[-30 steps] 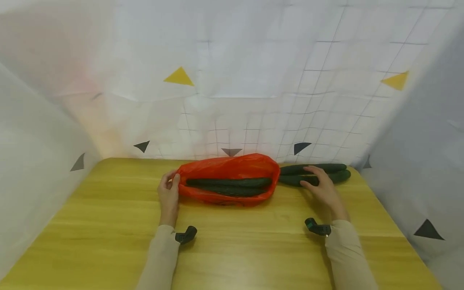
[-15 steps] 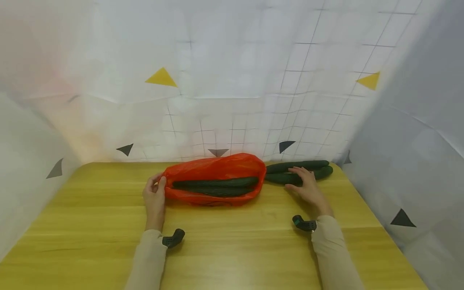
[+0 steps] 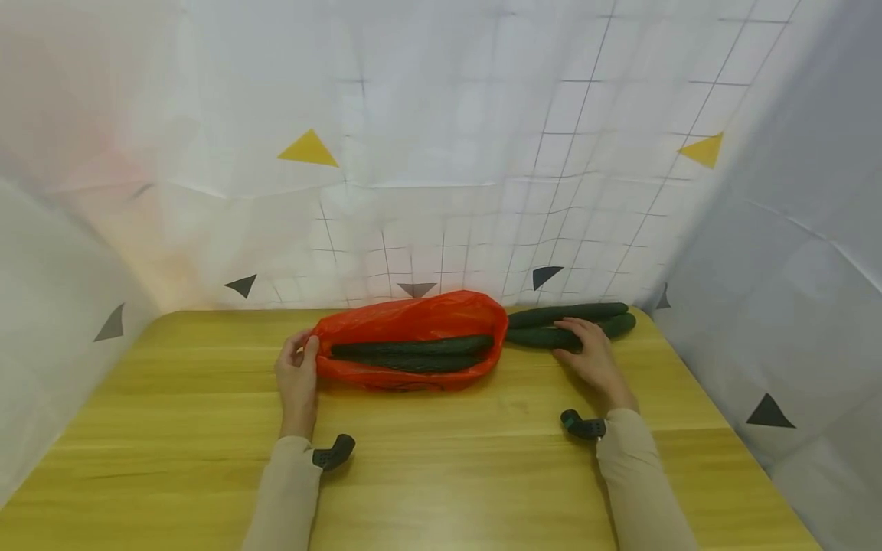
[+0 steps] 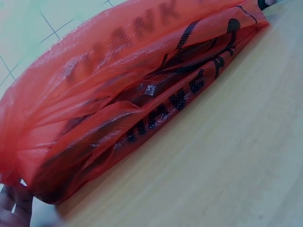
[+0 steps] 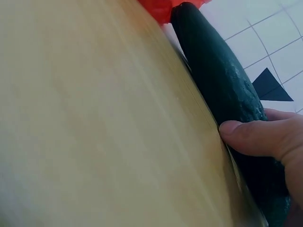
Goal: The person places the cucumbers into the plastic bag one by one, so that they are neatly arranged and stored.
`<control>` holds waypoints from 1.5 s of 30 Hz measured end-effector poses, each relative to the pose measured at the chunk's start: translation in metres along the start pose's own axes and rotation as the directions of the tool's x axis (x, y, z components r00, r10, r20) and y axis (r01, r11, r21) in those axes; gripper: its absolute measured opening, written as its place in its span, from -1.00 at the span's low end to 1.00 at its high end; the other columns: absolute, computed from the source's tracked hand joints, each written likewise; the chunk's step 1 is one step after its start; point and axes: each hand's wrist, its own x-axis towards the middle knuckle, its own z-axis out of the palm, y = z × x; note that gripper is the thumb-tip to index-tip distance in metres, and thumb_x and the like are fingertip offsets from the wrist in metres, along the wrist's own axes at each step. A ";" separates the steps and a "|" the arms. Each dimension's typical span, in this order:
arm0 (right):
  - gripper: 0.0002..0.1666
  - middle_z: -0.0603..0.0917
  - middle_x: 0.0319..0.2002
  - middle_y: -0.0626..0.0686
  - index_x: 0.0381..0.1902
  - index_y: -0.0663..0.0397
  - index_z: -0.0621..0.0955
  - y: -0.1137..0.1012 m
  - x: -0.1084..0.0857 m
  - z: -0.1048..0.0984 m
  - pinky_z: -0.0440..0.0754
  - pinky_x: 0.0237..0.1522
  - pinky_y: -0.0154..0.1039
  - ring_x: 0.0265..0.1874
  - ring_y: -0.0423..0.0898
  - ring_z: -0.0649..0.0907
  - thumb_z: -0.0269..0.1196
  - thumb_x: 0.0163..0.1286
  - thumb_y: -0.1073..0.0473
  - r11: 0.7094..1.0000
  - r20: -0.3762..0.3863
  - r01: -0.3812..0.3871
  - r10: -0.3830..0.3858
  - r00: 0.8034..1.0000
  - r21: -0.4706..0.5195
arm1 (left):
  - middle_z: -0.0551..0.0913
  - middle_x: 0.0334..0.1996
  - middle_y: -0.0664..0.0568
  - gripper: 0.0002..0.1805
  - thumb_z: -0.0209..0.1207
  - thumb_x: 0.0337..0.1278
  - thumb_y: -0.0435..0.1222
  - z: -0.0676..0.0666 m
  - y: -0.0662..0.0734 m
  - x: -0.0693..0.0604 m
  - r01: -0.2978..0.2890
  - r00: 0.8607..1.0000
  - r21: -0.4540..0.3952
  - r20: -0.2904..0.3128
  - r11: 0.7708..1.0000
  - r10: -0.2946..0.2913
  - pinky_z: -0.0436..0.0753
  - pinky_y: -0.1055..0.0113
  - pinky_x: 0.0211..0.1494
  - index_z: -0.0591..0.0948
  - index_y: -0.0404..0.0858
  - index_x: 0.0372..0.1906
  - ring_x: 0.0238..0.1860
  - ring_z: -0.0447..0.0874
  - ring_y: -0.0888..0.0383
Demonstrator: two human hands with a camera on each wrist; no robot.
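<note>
The right hand (image 3: 594,361) on my feed is drawn narrow round the front loose cucumber (image 3: 537,338), its thumb on the near side and a finger behind, as I see it from the right wrist. The left hand (image 3: 298,379) pinches the gathered left end of a red plastic bag (image 3: 406,317); its camera shows me only some of its fingers, low in a corner.

Beyond the right hand, the rear loose cucumber (image 3: 586,311) lies just beside the front one, at the far edge of the table (image 3: 441,474). Both point toward the far right corner, their left ends meeting the bag's right rim.

The bag stretches along the middle of that far edge, its opening turned my way and to the right. Inside I make out two dark green cucumbers (image 3: 413,355), side by side, parallel to the edge. From the left wrist I can read black lettering (image 4: 182,99) on the plastic.

Nearer me, a black device (image 3: 335,453) sits at the left cuff and another black device (image 3: 582,425) at the right. Behind the table hangs white sheeting (image 3: 441,115) with yellow and dark triangles.
</note>
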 end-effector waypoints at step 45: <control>-0.40 0.64 -0.07 0.08 0.03 -0.01 0.62 -0.019 0.005 -0.029 0.32 0.01 -0.63 -0.08 -0.06 0.56 0.50 -0.06 0.26 0.992 -0.463 0.029 0.033 0.886 0.126 | 0.47 -0.04 0.13 -0.63 0.11 0.28 -0.15 0.000 0.002 -0.002 -0.002 1.000 0.010 0.009 1.000 0.002 0.51 0.68 -0.18 0.52 -0.22 0.11 -0.14 0.47 0.17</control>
